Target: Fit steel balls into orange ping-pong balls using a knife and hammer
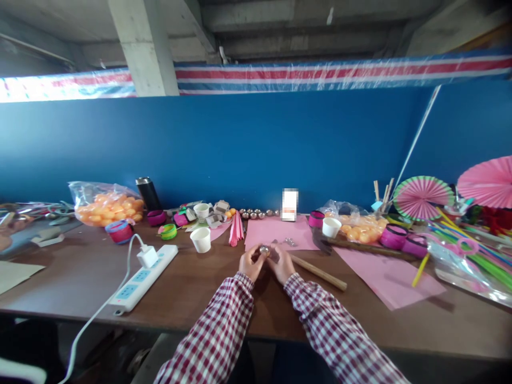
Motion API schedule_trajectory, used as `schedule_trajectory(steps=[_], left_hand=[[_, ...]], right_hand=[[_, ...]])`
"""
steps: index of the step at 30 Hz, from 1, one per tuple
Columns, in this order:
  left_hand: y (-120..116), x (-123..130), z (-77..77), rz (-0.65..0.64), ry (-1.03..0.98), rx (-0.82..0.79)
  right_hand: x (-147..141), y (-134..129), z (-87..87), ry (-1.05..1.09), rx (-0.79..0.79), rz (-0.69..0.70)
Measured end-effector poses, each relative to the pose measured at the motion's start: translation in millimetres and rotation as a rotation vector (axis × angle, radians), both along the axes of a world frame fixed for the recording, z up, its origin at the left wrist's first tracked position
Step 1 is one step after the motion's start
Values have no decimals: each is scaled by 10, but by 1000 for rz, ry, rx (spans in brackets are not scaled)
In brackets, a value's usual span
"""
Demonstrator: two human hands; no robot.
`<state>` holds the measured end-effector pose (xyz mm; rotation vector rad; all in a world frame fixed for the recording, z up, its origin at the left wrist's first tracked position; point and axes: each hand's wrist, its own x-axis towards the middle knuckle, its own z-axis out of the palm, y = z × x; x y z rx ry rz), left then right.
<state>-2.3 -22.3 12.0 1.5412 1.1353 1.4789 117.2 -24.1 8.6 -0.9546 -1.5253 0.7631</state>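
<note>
My left hand (pixel 252 263) is closed around a small shiny silver ball (pixel 264 249), which shows above the thumb and fingertips. From the other side my right hand (pixel 281 263) meets it, its fingers pinched together at the ball's right side. Just past my hands lies a pink paper sheet (pixel 262 234) with a few small clear or silvery bits (pixel 290 242) on it. A wooden stick (pixel 320 273) starts beside my right hand and slants toward the front right; its far end is hidden. Several silver balls (pixel 262 215) form a row along the back.
White paper cups (pixel 200 240) stand left and right. A power strip (pixel 144 280) with a plugged-in charger and trailing cable occupies the left. Bags of orange balls (pixel 110 209), a black flask (pixel 148 194), pink fans (pixel 423 198) and a second pink sheet (pixel 396 277) surround the workspace. Another person's hand (pixel 6 232) shows far left.
</note>
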Motion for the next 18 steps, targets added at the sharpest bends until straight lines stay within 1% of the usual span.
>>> schedule_trajectory(steps=[6,13,18], left_hand=[[7,22,4,-38,-81,-29],[41,-4,-65,-20,-31,-4],[29,-3,-56,-28,1,12]], right_hand=[[7,-4,-19,-27,54,-15],[-19,-9,-54,-89,71,-39],[-14,1,-45,-83,76,-38]])
